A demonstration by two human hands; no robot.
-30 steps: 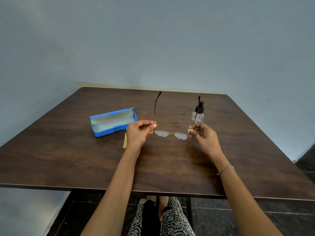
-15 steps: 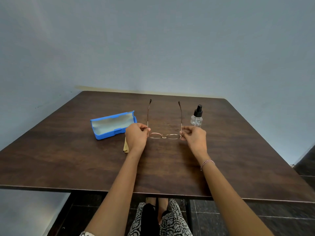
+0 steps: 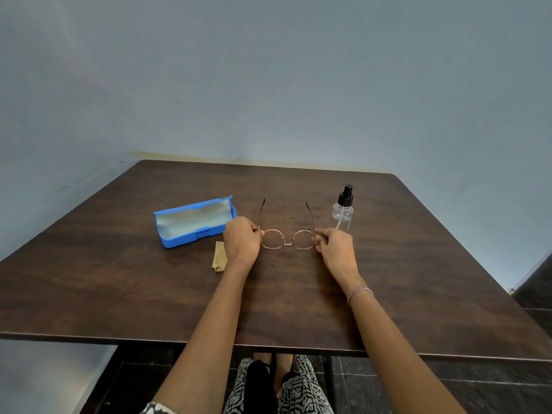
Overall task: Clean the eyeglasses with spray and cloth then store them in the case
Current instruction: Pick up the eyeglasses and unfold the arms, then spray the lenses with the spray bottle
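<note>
Both bare forearms reach forward from below, angling slightly inward toward each other. The left hand [image 3: 242, 246] has its back turned up and knuckles bent, its fingers [image 3: 257, 233] curled in and pinching the left end of the eyeglasses [image 3: 288, 239]. The right hand [image 3: 337, 249] mirrors it, thumb and fingers pinching the right end. The two hands are level and apart, the frame spanning between them. A thin bracelet [image 3: 360, 293] circles the right wrist.
</note>
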